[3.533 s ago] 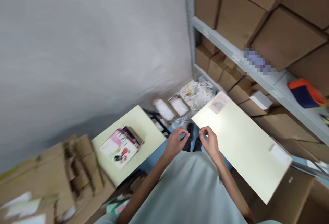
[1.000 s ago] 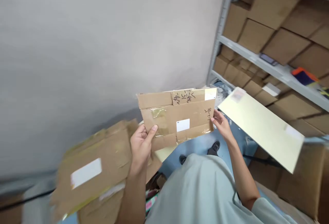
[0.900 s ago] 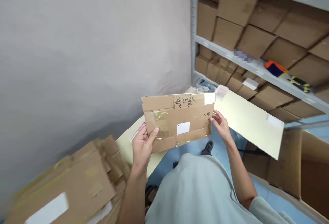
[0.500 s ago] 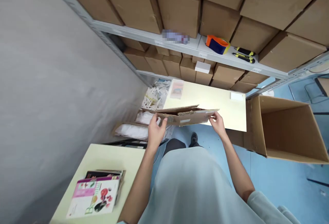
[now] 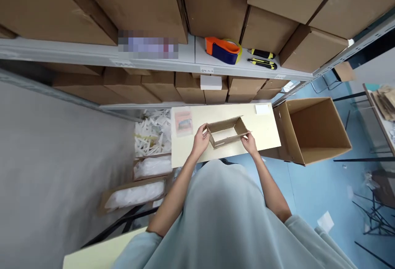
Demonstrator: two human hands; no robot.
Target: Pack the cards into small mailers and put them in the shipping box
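Note:
A small cardboard box (image 5: 226, 141), opened into a rectangular frame, is held over the pale table (image 5: 200, 155). The table top shows through its middle. My left hand (image 5: 201, 139) grips its left end, with the fingers at the upper left corner. At the lower right corner, my right hand (image 5: 249, 142) pinches the cardboard. A flat pinkish packet (image 5: 184, 123) lies at the table's left end, and a small white box (image 5: 262, 109) is near the back right.
Right of the table stands a large open carton (image 5: 317, 129). Paper strips (image 5: 152, 133) fill a bin on the left, above white bags (image 5: 135, 195). The shelf (image 5: 185, 57) holds cartons, an orange and blue tape dispenser (image 5: 222, 50) and cutters (image 5: 262, 64).
The cardboard was folded nearly flat and now stands open as a frame. My view has shifted right and closer to the table. Both hands still hold the cardboard.

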